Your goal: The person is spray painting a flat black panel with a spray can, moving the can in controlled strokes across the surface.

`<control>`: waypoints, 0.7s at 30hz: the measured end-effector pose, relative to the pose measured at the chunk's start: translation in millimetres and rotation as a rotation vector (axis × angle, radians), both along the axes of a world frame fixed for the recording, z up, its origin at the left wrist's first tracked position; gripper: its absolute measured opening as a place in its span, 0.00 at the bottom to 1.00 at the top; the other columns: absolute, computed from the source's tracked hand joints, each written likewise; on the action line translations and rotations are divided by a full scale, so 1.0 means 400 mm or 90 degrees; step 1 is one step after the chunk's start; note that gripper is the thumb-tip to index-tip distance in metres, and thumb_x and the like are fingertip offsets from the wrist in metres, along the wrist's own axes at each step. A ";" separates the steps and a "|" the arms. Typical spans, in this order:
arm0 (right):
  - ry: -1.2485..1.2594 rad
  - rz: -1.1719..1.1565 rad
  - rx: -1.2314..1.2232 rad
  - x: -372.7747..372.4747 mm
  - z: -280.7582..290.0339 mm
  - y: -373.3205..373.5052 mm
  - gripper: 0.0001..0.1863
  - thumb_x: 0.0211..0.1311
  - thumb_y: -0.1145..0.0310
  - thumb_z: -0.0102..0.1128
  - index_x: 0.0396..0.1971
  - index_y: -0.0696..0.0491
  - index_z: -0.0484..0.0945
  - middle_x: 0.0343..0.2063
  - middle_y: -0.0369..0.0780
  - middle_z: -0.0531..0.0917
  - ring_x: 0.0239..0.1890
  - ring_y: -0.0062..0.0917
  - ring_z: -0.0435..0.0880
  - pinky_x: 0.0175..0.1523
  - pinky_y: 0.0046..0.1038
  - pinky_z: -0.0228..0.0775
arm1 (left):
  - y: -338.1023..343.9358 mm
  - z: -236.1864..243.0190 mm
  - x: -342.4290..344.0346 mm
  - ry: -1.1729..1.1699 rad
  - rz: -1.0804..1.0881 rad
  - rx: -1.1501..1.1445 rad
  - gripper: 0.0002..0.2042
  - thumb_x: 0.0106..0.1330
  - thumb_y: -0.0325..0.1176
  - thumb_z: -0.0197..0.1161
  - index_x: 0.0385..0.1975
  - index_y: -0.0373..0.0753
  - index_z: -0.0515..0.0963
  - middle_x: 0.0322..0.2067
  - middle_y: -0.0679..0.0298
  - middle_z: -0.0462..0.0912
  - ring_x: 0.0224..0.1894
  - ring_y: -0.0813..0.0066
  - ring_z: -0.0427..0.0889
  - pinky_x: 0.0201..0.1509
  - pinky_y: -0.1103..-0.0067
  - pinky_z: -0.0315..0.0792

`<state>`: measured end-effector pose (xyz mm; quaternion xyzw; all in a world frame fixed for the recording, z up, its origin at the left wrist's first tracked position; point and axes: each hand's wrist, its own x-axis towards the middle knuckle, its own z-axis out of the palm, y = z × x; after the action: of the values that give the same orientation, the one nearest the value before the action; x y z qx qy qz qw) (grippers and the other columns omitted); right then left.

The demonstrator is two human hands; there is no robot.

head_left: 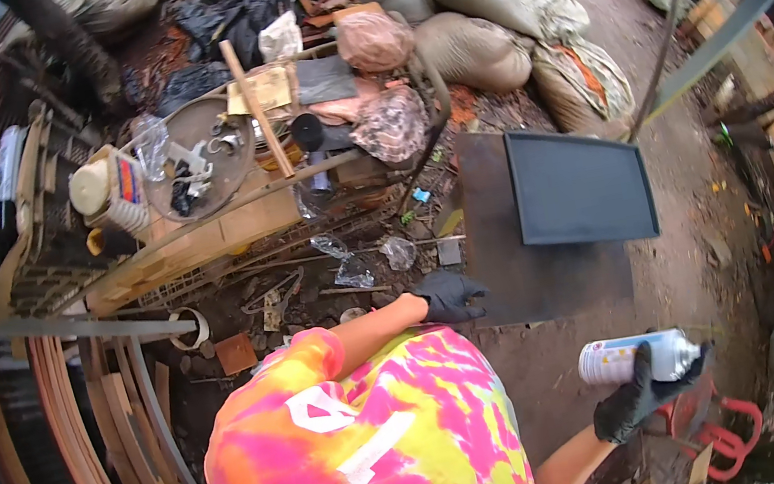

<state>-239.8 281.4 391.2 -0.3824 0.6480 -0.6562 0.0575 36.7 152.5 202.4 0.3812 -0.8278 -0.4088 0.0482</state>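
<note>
At lower right, the right hand (633, 402) curls around a sideways can (612, 361), seemingly steadying it, while the central left hand (449, 297), whose grip I cannot tell, is near a board (547, 279) likely keeping the tray (582, 184), right of centre, off the dirt (544, 359).

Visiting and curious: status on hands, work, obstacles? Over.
Black-gloved right hand gripping white-and-silver cylindrical can. Black-gloved left hand beside flat dark board's edge. Black rectangular tray on that board. Red curved frame near right hand, possible snag.
</note>
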 end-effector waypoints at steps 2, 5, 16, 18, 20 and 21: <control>-0.239 0.089 -0.068 0.022 -0.002 0.002 0.47 0.59 0.66 0.74 0.75 0.52 0.57 0.60 0.44 0.74 0.60 0.38 0.76 0.67 0.43 0.70 | -0.017 -0.030 0.002 -0.047 -0.028 -0.009 0.25 0.65 0.56 0.63 0.55 0.47 0.84 0.48 0.55 0.88 0.51 0.52 0.86 0.55 0.63 0.79; -0.109 -0.008 -0.055 0.050 -0.011 0.010 0.46 0.57 0.69 0.75 0.74 0.53 0.59 0.61 0.44 0.74 0.60 0.35 0.76 0.65 0.42 0.73 | -0.054 -0.077 0.006 -0.100 -0.078 0.010 0.24 0.64 0.56 0.63 0.53 0.48 0.84 0.48 0.55 0.88 0.51 0.51 0.86 0.55 0.61 0.79; -0.350 -0.106 -0.086 0.114 -0.129 0.029 0.47 0.54 0.73 0.75 0.74 0.49 0.61 0.60 0.42 0.76 0.58 0.35 0.79 0.63 0.40 0.75 | -0.200 -0.246 -0.037 -0.048 0.028 -0.195 0.44 0.56 0.52 0.69 0.74 0.42 0.63 0.76 0.44 0.57 0.76 0.41 0.58 0.77 0.56 0.60; -0.336 -0.126 -0.076 0.119 -0.157 0.036 0.45 0.57 0.70 0.73 0.74 0.51 0.61 0.56 0.45 0.80 0.53 0.38 0.83 0.59 0.43 0.79 | -0.205 -0.284 -0.045 -0.092 0.019 -0.243 0.49 0.55 0.53 0.69 0.77 0.43 0.57 0.78 0.45 0.53 0.78 0.41 0.54 0.78 0.53 0.56; -0.499 -0.126 -0.119 0.106 -0.180 0.045 0.42 0.60 0.68 0.71 0.74 0.52 0.61 0.56 0.45 0.80 0.53 0.39 0.83 0.59 0.43 0.80 | -0.228 -0.312 -0.070 -0.142 -0.004 -0.288 0.52 0.55 0.55 0.69 0.79 0.43 0.53 0.79 0.46 0.50 0.79 0.41 0.50 0.78 0.51 0.53; -0.504 -0.121 -0.112 0.100 -0.186 0.056 0.41 0.61 0.67 0.70 0.73 0.52 0.62 0.56 0.46 0.80 0.53 0.40 0.83 0.58 0.44 0.80 | -0.234 -0.321 -0.082 -0.166 -0.017 -0.288 0.53 0.55 0.56 0.69 0.79 0.43 0.52 0.79 0.46 0.49 0.80 0.41 0.49 0.78 0.50 0.52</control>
<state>-199.9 303.8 316.7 -0.0428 0.5497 -0.8078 0.2085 3.9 58.8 73.9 0.3993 -0.9023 -0.1615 0.0199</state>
